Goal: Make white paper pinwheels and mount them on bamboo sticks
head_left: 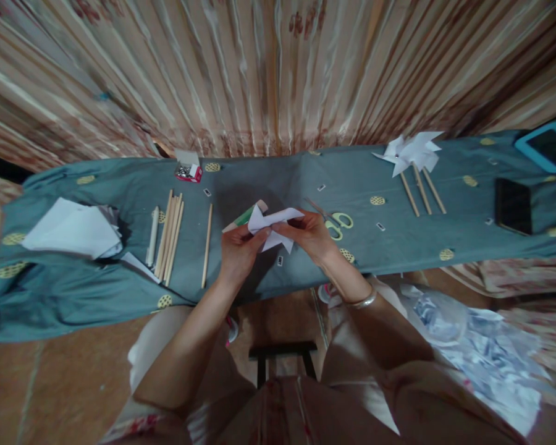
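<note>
Sitting between the left hand (pixel 239 252) and the right hand (pixel 313 236), the folded white paper (pixel 278 217) is at the frame's centre, pinched by both.

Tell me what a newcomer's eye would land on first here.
Probably the folded white paper held between the left hand and right hand, mid-view. Next might come the white pinwheels on sticks, lying farther right, then the scissors with yellow-green handles beside the right hand.

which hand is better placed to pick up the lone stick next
Left, likely: the left hand is nearer the lone stick; the right hand is by the scissors. Both hold the folded paper, so the left would need to let go first.
</note>
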Demonstrator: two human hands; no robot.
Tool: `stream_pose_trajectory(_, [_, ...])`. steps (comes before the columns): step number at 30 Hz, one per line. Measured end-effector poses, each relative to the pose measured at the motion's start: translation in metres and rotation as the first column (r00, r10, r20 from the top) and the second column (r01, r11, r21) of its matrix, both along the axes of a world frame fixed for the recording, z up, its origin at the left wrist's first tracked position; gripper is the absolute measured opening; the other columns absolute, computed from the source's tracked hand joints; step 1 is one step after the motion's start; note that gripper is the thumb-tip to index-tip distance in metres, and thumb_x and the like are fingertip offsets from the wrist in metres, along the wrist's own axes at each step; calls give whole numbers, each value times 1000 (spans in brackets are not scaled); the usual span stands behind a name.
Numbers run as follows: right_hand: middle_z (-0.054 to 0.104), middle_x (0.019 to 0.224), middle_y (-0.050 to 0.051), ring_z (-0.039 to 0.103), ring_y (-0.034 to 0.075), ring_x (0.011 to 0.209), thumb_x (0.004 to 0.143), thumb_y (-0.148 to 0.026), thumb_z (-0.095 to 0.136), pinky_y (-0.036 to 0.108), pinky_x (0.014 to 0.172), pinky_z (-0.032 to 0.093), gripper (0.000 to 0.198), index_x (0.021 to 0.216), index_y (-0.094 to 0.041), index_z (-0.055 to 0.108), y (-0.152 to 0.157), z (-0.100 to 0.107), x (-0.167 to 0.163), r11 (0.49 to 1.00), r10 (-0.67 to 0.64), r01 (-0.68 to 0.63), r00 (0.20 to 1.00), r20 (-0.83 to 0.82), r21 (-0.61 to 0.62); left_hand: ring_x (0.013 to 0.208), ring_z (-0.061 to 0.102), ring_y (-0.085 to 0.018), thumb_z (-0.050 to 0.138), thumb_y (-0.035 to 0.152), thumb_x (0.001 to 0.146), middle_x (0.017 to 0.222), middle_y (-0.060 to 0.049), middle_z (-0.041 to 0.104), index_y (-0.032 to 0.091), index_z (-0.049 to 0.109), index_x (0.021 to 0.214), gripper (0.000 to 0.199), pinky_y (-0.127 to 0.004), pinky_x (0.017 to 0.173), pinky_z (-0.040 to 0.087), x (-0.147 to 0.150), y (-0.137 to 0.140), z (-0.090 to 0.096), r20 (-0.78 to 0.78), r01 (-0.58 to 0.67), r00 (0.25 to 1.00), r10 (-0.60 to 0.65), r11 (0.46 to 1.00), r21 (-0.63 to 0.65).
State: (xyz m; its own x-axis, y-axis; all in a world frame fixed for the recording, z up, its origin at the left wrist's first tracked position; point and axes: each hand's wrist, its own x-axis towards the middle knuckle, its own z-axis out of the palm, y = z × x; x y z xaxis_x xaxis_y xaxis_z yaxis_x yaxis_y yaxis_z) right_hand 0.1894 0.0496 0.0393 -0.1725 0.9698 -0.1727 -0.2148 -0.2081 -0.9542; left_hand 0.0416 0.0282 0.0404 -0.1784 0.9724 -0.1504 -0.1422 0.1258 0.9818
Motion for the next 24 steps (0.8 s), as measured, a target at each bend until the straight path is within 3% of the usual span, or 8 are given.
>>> stream_pose_trajectory(8, [75,73,1,67,17,67,55,-45,91,30,63,56,35,77,-21,77,-1,1,-2,999,10,-10,1000,4,-35,56,57,-12,86,31,58,63,1,70,17,80,72,21,-24,54,45,0,0,-3,16,-7,1000,7,1000,-2])
stream_pose_trajectory(15, [77,77,1,68,16,70,56,-42,91,29,68,56,33,78,-20,78,2,-3,-2,1000,-17,17,999,-35,-2,68,66,-17,88,33,56,76,-3,77,18,81,78,27,-30,69,55,1,2,-2,84,-4,996,3,1000,17])
stream_pose_trajectory(24, [77,76,-1,67,14,69,54,-38,91,29,71,56,32,77,-21,78,3,-5,-2,999,-15,12,997,-76,-43,66,67,-17,91,33,53,75,-4,78,19,80,71,26,-31,68,56,2,1,0,147,6,989,-1,1000,-28])
